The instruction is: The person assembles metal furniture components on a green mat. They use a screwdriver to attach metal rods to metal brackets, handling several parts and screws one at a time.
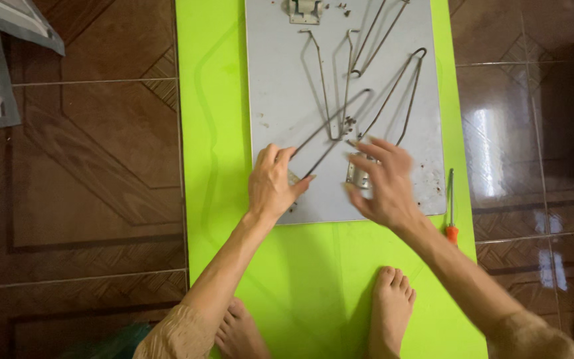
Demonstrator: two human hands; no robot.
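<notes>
Centrally, a grey panel (pixel 280 100) lies flat on a green mat (pixel 214 133), bearing bent wire rods (pixel 337 113) and a small metal bracket (pixel 358 174) (no containers present). Left hand (pixel 272 186) pinches a rod end; right hand (pixel 385 183), fingers spread, covers the bracket. Orange-handled screwdriver (pixel 452 206) lies beside the panel.

A thin, dark, bent metal wire rod (pixel 332 123) lies flat on the pale grey metal panel (pixel 274 80), running diagonally toward the panel's near edge. A small silvery metal bracket (pixel 357 174) sits beside it, near that edge.
</notes>
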